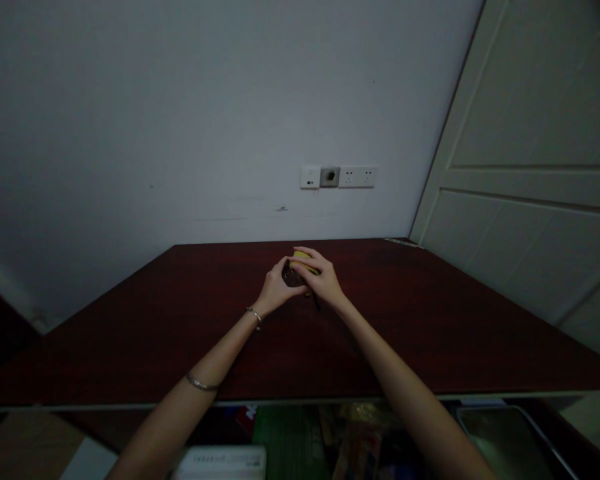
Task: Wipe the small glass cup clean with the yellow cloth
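Observation:
Both my hands meet at the far middle of a dark red-brown table. My right hand is curled over a small yellow object with a dark part below it. My left hand closes on the same object from the left, its fingers wrapped round the dark part. A thin dark strap or cord trails from it under my right hand. Bracelets sit on my left wrist and forearm. The object is mostly hidden by my fingers.
A white wall stands behind the table, with a row of sockets. A pale panelled door is at the right. Below the table's front edge lie a metal tray, a white device and coloured packages.

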`<state>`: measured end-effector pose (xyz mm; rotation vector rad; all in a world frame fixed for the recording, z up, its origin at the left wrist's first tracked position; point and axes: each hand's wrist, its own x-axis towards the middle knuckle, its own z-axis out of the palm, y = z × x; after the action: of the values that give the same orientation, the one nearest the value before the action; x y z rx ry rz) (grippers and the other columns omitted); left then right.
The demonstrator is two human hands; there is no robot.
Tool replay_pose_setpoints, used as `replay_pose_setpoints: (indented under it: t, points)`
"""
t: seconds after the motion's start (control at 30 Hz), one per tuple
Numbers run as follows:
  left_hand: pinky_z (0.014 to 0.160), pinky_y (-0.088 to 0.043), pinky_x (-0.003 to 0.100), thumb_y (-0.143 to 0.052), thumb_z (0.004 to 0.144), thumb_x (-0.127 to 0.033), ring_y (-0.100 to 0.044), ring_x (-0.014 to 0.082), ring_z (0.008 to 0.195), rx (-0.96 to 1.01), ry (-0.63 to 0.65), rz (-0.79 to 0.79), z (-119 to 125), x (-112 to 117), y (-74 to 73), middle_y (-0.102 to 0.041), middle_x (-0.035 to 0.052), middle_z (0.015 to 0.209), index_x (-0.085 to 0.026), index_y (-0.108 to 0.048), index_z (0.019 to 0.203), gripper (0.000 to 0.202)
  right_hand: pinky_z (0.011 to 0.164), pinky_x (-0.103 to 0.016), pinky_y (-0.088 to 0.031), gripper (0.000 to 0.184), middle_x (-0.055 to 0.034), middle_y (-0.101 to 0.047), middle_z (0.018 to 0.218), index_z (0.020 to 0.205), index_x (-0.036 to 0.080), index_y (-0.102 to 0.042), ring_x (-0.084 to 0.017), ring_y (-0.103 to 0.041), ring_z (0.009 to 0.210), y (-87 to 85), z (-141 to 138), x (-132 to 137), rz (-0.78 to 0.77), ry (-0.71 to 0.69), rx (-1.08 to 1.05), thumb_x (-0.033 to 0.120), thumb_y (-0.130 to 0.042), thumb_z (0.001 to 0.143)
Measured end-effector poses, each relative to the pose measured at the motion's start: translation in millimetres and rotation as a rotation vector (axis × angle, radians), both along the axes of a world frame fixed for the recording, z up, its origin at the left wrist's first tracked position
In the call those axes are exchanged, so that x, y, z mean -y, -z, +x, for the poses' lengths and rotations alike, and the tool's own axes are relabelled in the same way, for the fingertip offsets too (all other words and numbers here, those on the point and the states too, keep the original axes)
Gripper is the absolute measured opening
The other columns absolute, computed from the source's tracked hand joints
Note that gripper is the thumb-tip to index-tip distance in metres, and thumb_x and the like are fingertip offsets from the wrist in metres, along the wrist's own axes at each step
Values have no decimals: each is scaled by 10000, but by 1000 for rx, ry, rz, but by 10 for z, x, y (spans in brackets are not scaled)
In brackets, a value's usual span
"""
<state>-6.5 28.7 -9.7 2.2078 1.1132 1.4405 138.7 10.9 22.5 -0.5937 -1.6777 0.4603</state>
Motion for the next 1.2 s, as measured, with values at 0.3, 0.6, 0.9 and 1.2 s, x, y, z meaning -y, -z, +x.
replay_pose_setpoints:
  t: [0.3, 0.6, 0.9, 1.2]
  points:
    - [861, -468, 370, -751, 563, -356, -593, 222, 959, 213, 167, -100, 42, 70, -119, -615, 107, 1065, -125, -477, 1128, 670, 977, -369, -393, 208, -29, -584, 1192, 924, 281, -696, -201, -526, 1114, -35, 63, -45, -82, -161, -131, 355, -624, 743]
    - [853, -466, 355, -770, 543, -341, -585, 218, 955, 171, 211, -107, 36, 115, -129, -612, 94, 1058, -132, -487, 1114, 671, 987, -383, -383, 288, -48, -638, 1114, 966, 246, -685, -207, -545, 1095, -2, 63, -113, -187, -89, -197, 414, -596, 749]
    - [762, -491, 313, -705, 616, -281, -612, 189, 853, 225, 124, -196, 30, 2, -88, -646, 79, 976, -121, -527, 1092, 533, 992, -392, -372, 178, -5, -552, 1232, 901, 316, -700, -208, -503, 1139, -20, 13, 25, -14, -118, -13, 337, -637, 736]
    - [773, -481, 335, -761, 536, -337, -600, 198, 853, 88, 87, -163, 55, 27, -64, -647, 75, 964, -138, -550, 1090, 626, 944, -380, -416, 200, -46, -621, 1121, 931, 289, -695, -198, -557, 1062, 26, 54, -95, -75, -7, -95, 346, -598, 765]
